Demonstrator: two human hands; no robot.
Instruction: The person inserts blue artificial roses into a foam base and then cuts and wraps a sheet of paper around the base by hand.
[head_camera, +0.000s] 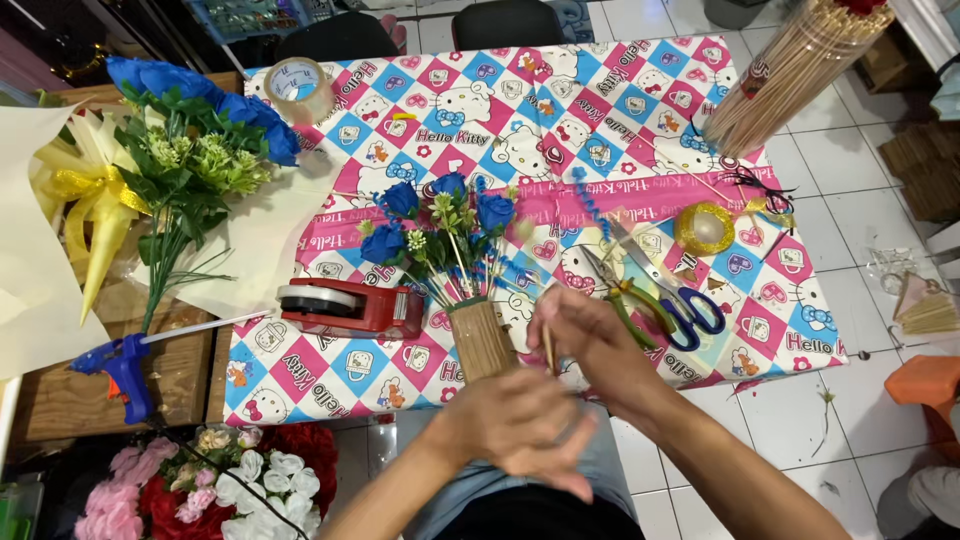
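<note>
left hand (520, 425): near table edge, in front of the stick bundle, back of hand to camera; fingers loosely curled and together; contact with the bundle hidden, cannot tell if it grips anything.
right hand (585, 330): just right of the bundle, fingers pinched together on a thin wooden stick (549, 350).
stick: roughly upright, lower end below the fingers, just beside the bundle.
stick bundle (480, 338): tan skewers packed tight into a handle, upright-ish, at the front edge of the table; upper end runs into the flower stems.
blue roses (440, 215): small bouquet of blue roses with green sprigs and curly blue ribbon, fanning out above the bundle.
table (520, 100): covered in a pink, blue and white checked cartoon cloth.
tape dispenser (350, 305): red, lying left of the bundle, near it.
scissors (690, 305): blue handles, right of the right hand; green-handled pliers (630, 300) just beside them.
gold ribbon roll (704, 228): further right, past the scissors.
clear tape roll (298, 88): far left corner of the table.
skewer pack (800, 65): big bunch, far right corner, tilted.
glue gun (120, 365): blue, on the wooden crate left of the table.
loose flowers (200, 130): blue and green bunch on cream paper, left.
flower bucket (230, 480): pink, red and white blooms, lower left on the floor.
</note>
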